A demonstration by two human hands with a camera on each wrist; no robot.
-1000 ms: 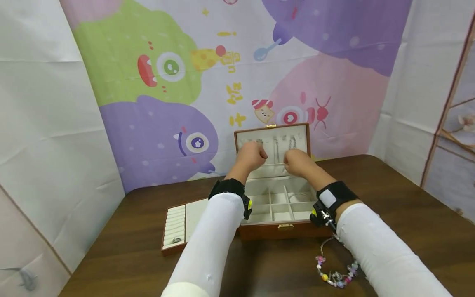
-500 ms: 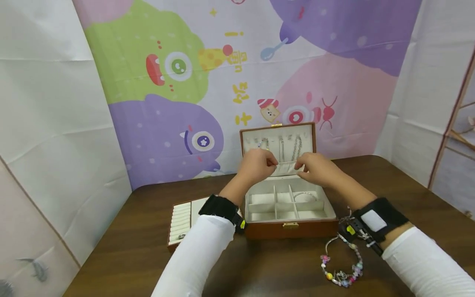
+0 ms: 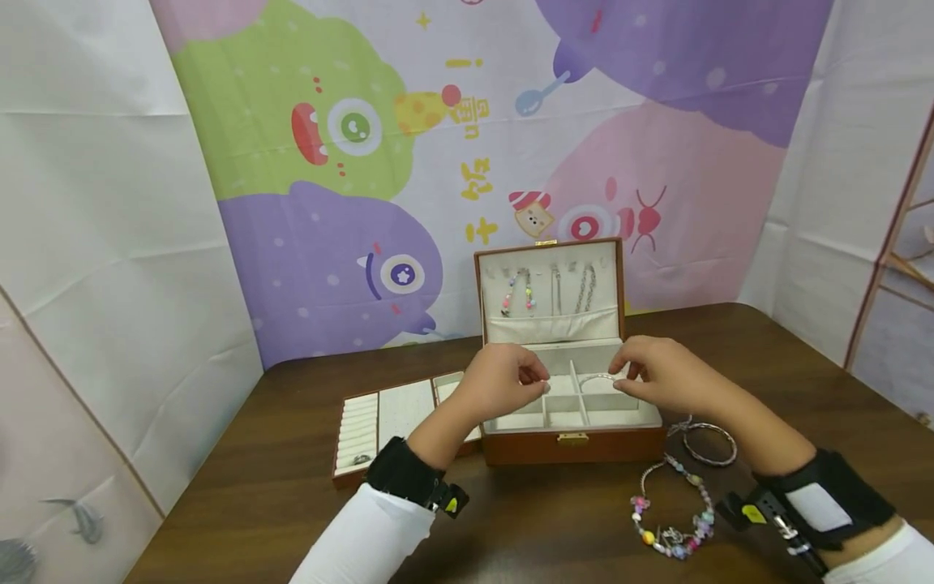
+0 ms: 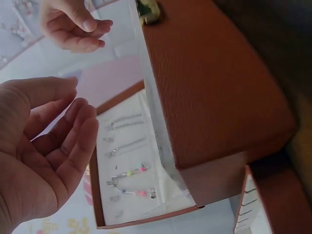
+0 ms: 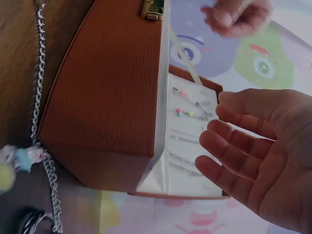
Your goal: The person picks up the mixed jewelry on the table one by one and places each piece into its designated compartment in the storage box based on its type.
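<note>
A brown jewelry box [image 3: 525, 448] stands with its lid raised, its cream inside split into compartments. A beaded necklace [image 3: 529, 298] and silver chains [image 3: 586, 288] hang inside the lid. My left hand [image 3: 503, 381] is over the box's left part, fingers loosely bent, with nothing seen between them. Opposite it, my right hand [image 3: 667, 373] hovers above the right part, its fingers apart and relaxed in the right wrist view. Below its fingertips a silver bangle [image 3: 597, 377] lies in a back compartment.
Left of the box lies a tray [image 3: 404, 408] with ring rolls and a ring [image 3: 361, 459]. On the table's right are a colourful beaded string [image 3: 679, 551] and another silver bangle [image 3: 711, 462]. A cartoon cloth [image 3: 328, 268] hangs behind the table.
Both hands have come away from the lid, down and back over the compartments, and moved farther apart. The beaded necklace in the lid is now fully visible.
</note>
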